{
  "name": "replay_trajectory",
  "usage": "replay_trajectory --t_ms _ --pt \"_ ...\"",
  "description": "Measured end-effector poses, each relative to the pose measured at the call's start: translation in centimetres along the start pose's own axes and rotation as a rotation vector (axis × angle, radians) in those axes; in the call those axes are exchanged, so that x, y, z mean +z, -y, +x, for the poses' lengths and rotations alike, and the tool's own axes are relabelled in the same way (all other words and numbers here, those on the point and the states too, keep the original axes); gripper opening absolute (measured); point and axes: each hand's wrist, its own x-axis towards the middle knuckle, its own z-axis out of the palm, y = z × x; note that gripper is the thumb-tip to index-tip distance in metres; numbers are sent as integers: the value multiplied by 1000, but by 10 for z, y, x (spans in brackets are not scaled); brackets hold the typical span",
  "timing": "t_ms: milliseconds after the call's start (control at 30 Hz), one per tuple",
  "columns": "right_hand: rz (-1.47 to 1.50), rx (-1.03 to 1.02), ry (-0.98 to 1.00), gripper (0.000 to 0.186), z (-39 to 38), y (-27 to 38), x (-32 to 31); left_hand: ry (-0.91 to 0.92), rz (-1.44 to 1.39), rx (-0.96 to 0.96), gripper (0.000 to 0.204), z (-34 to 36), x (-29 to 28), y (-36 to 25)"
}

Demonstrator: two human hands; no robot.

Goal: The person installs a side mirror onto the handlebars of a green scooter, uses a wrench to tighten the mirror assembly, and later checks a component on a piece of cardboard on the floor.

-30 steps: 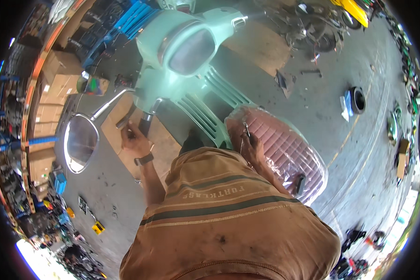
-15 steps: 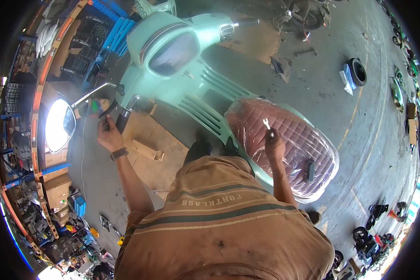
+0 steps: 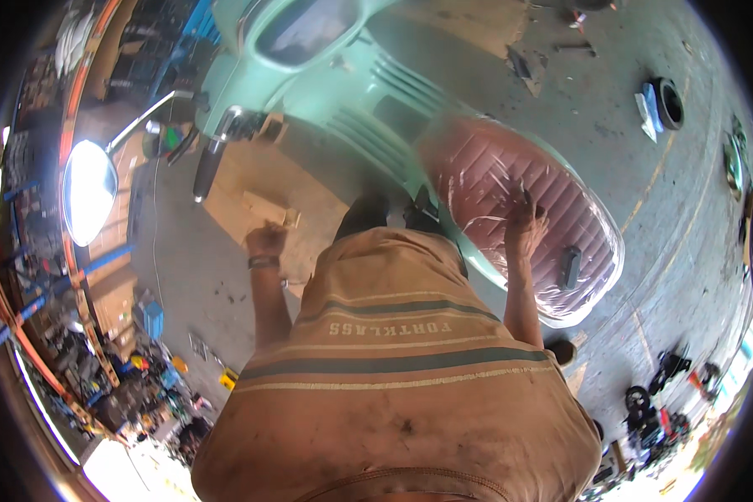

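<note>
A mint-green scooter (image 3: 309,88) fills the upper middle, its chrome-stalked mirror (image 3: 89,192) at the left and black handlebar grip (image 3: 209,167) below the headlamp end. My left hand (image 3: 266,238) hangs below that grip, away from it, over cardboard, its fingers smeared by motion. My right hand (image 3: 527,222) is over the pink quilted seat (image 3: 477,167), which is wrapped in clear plastic, with fingers closed round a small dark tool, partly hidden. A black oblong object (image 3: 571,268) lies on the seat.
Cardboard (image 3: 234,184) lies on the grey floor under the scooter. Racking (image 3: 75,276) with boxes and loose parts runs along the left. A tyre (image 3: 669,105) with blue plastic beside it lies at right; motorcycle parts (image 3: 653,393) are at lower right.
My left hand has left the handlebar area and moved down and right. My right hand has shifted right over the seat. The scooter sits higher in the picture as the view moved.
</note>
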Motion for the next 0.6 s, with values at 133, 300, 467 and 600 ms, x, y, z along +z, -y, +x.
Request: replay_trajectory --t_ms 133,300,467,600 --pt "-98 37 11 39 -7 17 2 56 883 303 21 31 -97 -12" --pt "-341 62 56 48 -8 53 -17 115 315 309 22 -49 -46 33" --pt "-136 -602 -43 49 -33 138 -21 91 331 547 15 -95 -123 35" --pt "285 -1063 396 48 -56 205 23 -94 -43 597 15 -149 -163 56"
